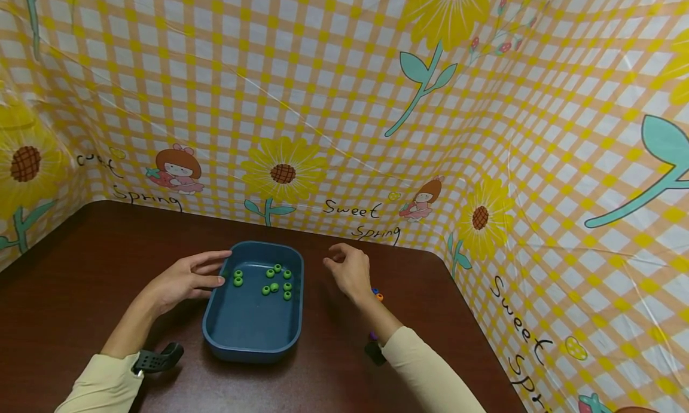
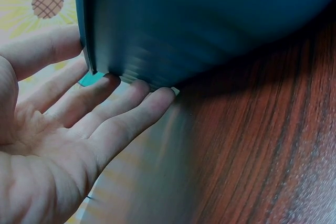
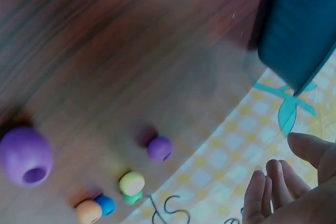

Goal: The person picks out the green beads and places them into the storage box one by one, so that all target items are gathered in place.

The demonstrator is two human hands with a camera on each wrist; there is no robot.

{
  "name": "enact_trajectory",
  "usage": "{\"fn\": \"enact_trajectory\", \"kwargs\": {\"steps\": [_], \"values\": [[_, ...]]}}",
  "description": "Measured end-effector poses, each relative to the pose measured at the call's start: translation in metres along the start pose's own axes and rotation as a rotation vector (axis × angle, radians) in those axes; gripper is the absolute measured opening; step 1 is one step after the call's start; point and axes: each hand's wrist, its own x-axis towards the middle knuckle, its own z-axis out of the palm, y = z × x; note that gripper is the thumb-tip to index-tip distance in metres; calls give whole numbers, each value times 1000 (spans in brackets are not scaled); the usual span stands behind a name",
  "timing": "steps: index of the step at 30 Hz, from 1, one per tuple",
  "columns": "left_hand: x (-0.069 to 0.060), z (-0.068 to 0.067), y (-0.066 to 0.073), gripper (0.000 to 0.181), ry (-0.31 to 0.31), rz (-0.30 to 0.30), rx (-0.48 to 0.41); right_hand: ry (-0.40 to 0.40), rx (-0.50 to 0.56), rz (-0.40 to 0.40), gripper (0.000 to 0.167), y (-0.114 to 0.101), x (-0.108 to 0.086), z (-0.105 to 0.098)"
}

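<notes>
A deep blue rectangular tray (image 1: 253,329) stands on the table with several green beads (image 1: 274,287) scattered over its floor. My left hand (image 1: 185,281) touches the tray's left wall, its thumb near the rim and its fingers spread against the outside, as the left wrist view (image 2: 63,114) shows. To the right of the tray, my right hand (image 1: 351,274) hovers with fingers loosely bent. Thumb and fingers are apart in the right wrist view, and no bead shows between them. Near that hand lie a purple bead (image 3: 159,149), a yellow bead (image 3: 132,183), a blue bead (image 3: 105,205) and an orange bead (image 3: 88,212).
A larger-looking purple bead (image 3: 27,156) lies closer to the right wrist camera. The dark brown wooden table (image 1: 70,269) is enclosed by a checked, sunflower-printed cloth (image 1: 344,126) at the back and sides. My right forearm covers part of the table where loose beads lie.
</notes>
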Motion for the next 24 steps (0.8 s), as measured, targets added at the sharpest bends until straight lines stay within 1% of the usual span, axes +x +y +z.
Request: {"fn": "enact_trajectory", "kwargs": {"steps": [7, 13, 20, 24], "values": [[0, 1, 0, 69, 4, -5, 8, 20, -8, 25, 24, 17, 2, -13], [0, 1, 0, 70, 12, -10, 12, 21, -17, 81, 22, 31, 0, -22], [0, 1, 0, 70, 14, -15, 12, 14, -18, 146, 22, 46, -3, -31], [0, 1, 0, 70, 12, -15, 13, 14, -16, 203, 23, 52, -3, -35]]}}
